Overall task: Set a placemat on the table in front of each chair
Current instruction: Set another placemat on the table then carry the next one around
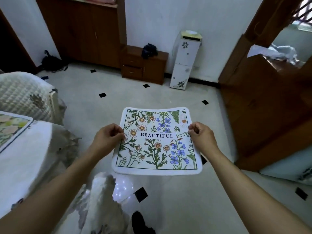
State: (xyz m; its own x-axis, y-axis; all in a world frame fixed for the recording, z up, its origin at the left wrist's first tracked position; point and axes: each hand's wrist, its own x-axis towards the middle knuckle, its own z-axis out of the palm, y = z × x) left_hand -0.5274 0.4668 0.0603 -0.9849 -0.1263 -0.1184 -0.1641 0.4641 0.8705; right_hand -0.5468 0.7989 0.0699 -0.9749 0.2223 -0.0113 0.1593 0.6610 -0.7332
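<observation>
Placemat first: a white-bordered square printed with daisies, blue flowers and ferns and the word BEAUTIFUL. It sits in the middle of the frame, held up in the air over the pale floor, printed side up and nearly flat.

The left hand pinches its left edge about halfway along, fingers curled in and thumb on top. The right hand grasps the right edge at much the same height in the same way. Both forearms reach in from the bottom corners of the frame.

The mat touches no furniture. At the left edge of the frame is the table under a white cloth, clear of the held mat. On its far corner lies a second mat with a pale floral print, only partly in view. Just above it in the frame is a chair with a white quilted cover.

Along the far wall at the top of the frame are a tall wooden wardrobe, a low wooden cabinet with a dark bundle on top, and a white floor-standing unit with flower prints. A black bag lies on the floor at upper left.
</observation>
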